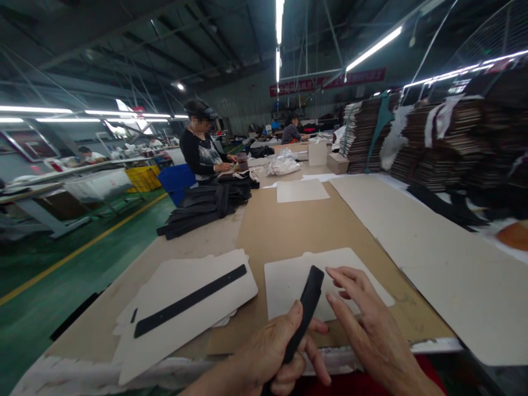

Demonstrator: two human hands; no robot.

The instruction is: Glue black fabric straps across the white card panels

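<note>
My left hand (284,344) grips a long black strip (307,308), tilted so its upper end rises over a white board. Close by on the right, my right hand (367,319) has its fingers apart, and nothing is in it. Under the strip's upper end lies that white board (284,280) with rounded corners, flat on the brown table. To the left, a stack of similar white boards (223,291) is fanned out. Across the top board lies another black strip (190,300), set at a slant. The lower end of the held strip is partly hidden by my fingers.
A heap of black strips (210,203) lies on the table's left side, near a co-worker (202,143). Further back are a white sheet (303,191) and a plastic bag (284,163). Along the right runs a long pale panel (429,258), with tall stacks of brown pieces (437,143) behind.
</note>
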